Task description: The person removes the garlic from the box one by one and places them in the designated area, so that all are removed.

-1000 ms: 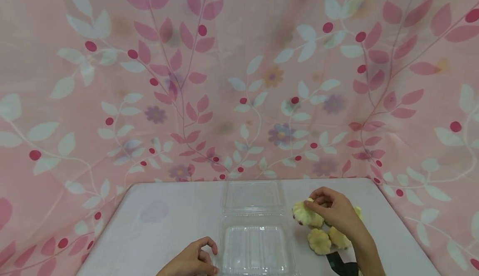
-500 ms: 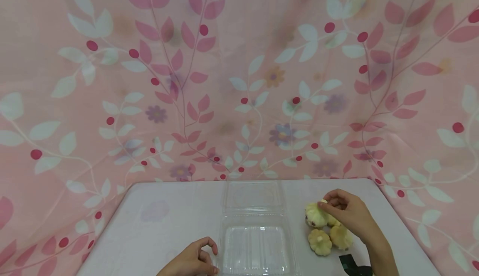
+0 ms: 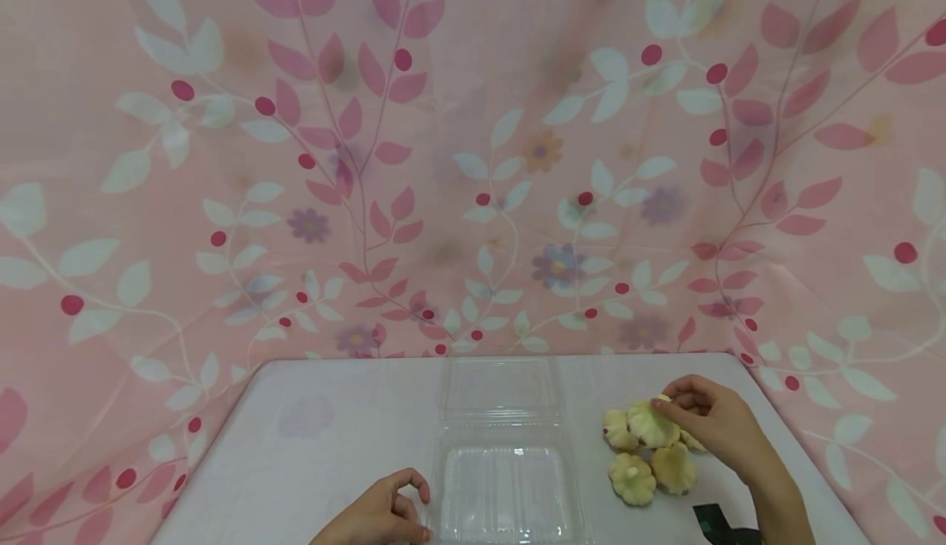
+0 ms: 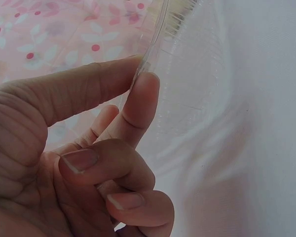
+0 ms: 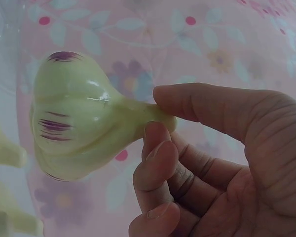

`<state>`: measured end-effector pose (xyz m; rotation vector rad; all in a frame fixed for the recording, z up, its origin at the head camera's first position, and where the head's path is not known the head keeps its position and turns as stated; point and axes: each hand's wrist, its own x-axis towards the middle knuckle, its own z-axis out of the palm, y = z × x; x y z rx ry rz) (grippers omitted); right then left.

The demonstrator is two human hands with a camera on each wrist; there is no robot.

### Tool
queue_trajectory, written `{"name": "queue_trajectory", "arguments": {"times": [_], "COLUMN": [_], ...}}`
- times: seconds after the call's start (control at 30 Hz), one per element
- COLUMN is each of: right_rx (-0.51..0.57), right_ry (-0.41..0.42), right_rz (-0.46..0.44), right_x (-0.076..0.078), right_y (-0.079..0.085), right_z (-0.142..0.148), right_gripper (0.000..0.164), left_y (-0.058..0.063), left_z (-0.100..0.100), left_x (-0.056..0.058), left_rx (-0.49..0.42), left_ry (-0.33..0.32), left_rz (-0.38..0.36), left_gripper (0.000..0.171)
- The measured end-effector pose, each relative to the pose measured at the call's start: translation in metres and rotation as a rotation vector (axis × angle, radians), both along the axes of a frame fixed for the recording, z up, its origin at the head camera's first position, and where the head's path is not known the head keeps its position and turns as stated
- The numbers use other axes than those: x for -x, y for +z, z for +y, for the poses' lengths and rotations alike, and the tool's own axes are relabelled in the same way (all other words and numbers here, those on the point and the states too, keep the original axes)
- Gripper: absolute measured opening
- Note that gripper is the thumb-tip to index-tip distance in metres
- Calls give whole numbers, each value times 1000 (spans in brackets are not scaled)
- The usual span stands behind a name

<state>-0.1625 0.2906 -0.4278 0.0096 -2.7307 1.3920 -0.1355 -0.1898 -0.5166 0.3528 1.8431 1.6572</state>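
In the head view, my right hand (image 3: pixel 717 426) holds a pale yellow-green garlic bulb (image 3: pixel 652 426) over the other bulbs. The right wrist view shows thumb and fingers pinching its stem, and purple streaks mark the bulb's glossy body (image 5: pixel 71 116). My left hand (image 3: pixel 378 508) is at the left side of a clear plastic clamshell box (image 3: pixel 510 492). Up close in the left wrist view, thumb and index finger pinch the box's thin edge (image 4: pixel 155 42), while the other fingers curl loosely. The box's lid (image 3: pixel 502 387) is folded back, away from me.
Several garlic bulbs (image 3: pixel 631 479) lie clustered on the white table (image 3: pixel 347 422), right of the box. A dark strap-like piece (image 3: pixel 727 528) shows by the right forearm. Pink leaf-patterned cloth (image 3: pixel 473 159) hangs behind the table and along its sides.
My right hand has moved rightward with the held garlic bulb, uncovering bulbs beneath and to its left. The left hand and the box have stayed put.
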Motion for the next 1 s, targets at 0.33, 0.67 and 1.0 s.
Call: {"name": "queue_trajectory", "arguments": {"times": [0.33,0.67,1.0], "right_rx": [-37,-92,-144], "right_ry": [-19,-63,-86], "right_rz": [-16,-70,-77], "right_x": [-3,-5,-10], "right_y": [-2,-6,-6], "right_z": [16,30,48], "right_gripper": [39,46,47], "left_y": [-1,-2,-2], "left_z": [-1,-2,-1], "left_x": [1,1,1], "left_rx": [0,4,5], "left_ry": [3,-2,0], "left_rz": [10,7,18], "left_gripper": [37,43,38]}}
